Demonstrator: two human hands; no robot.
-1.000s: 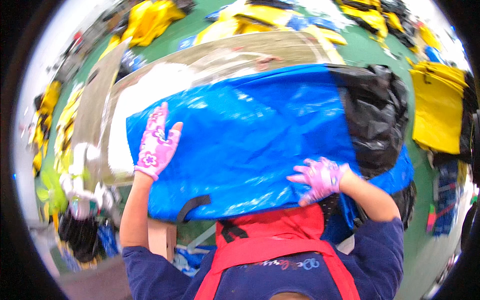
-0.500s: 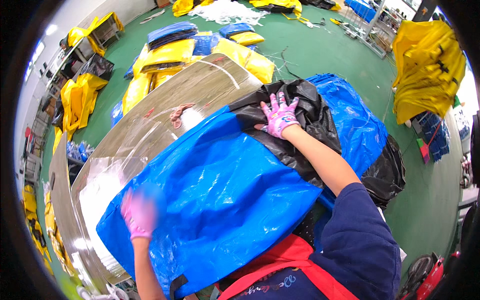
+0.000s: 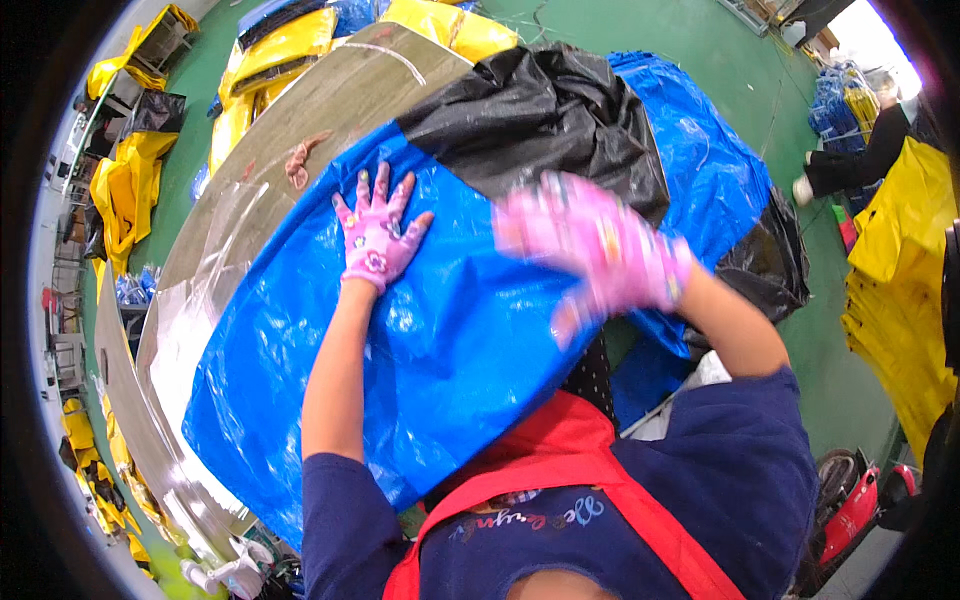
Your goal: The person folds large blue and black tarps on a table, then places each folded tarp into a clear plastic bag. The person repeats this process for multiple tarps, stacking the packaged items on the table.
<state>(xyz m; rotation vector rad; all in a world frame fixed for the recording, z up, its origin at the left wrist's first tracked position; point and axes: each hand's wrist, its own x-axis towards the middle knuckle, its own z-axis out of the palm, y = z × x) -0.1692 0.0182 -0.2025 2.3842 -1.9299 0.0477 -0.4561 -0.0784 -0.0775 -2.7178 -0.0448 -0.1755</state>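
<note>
A big blue plastic sheet (image 3: pixel 285 350) with a black section (image 3: pixel 520 110) joined at its far end lies over a wood-patterned table (image 3: pixel 335 90). My left hand (image 3: pixel 378 235), in a pink patterned glove, rests flat on the blue part with its fingers spread. Over the border between blue and black is my right hand (image 3: pixel 605 245), gloved the same way and blurred by motion. Its thumb stands apart from the outstretched fingers, and nothing shows in it. Whether it touches the sheet I cannot tell.
More blue sheeting (image 3: pixel 700 180) and black sheeting (image 3: pixel 760 250) hang beyond the right side. A small pinkish-brown scrap (image 3: pixel 303 160) lies on the table. Folded yellow packs (image 3: pixel 285 55) are piled behind. Yellow sheets (image 3: pixel 905 270) and a person's dark-clothed leg (image 3: pixel 850 170) appear at right.
My left hand has moved from the sheet's near left part up and right to its middle. My right hand has come off the black section, back toward me. The view has shifted.
</note>
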